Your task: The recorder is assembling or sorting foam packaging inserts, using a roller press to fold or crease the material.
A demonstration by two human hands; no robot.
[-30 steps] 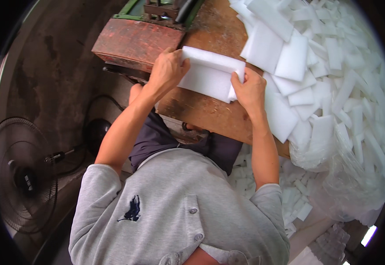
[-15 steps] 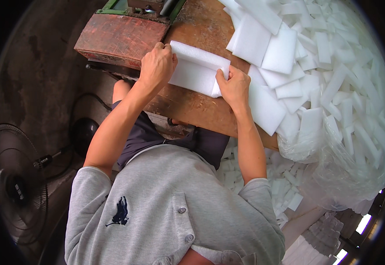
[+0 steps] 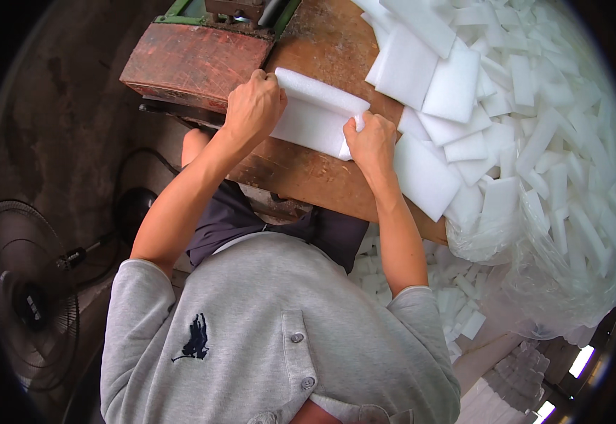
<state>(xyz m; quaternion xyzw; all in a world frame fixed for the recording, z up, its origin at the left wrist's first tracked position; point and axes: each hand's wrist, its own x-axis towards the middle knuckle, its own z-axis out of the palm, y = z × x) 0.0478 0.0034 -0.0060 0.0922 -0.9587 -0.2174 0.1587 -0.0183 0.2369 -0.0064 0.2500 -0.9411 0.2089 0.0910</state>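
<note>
I sit at a worn wooden desk (image 3: 322,169), looking down over my grey shirt at both bare hands. A white foam sheet (image 3: 315,116) lies folded on the desk in front of me, just right of a rust-red metal block (image 3: 195,63) that belongs to a green machine (image 3: 244,10) at the far edge.

My left hand (image 3: 253,107) presses on the sheet's left end, its grip closed over the folded edge. My right hand (image 3: 370,141) pinches the sheet's near right corner, fingers curled tight around it.

To my right, a loose heap of white foam pieces (image 3: 506,113) covers the desk and spills into a clear plastic bag (image 3: 555,275) hanging off its side. More scraps (image 3: 456,290) lie on the floor below. A standing fan (image 3: 21,297) sits on the floor to my left.

Risks, as I judge them: the foam is springy, so the fold may pop open if either grip loosens. My left knuckles sit very close to the metal block, where they could scrape or get caught. The heap nearly touches my right hand, so a careless elbow could slide pieces off the desk or mix them with my sheet.
</note>
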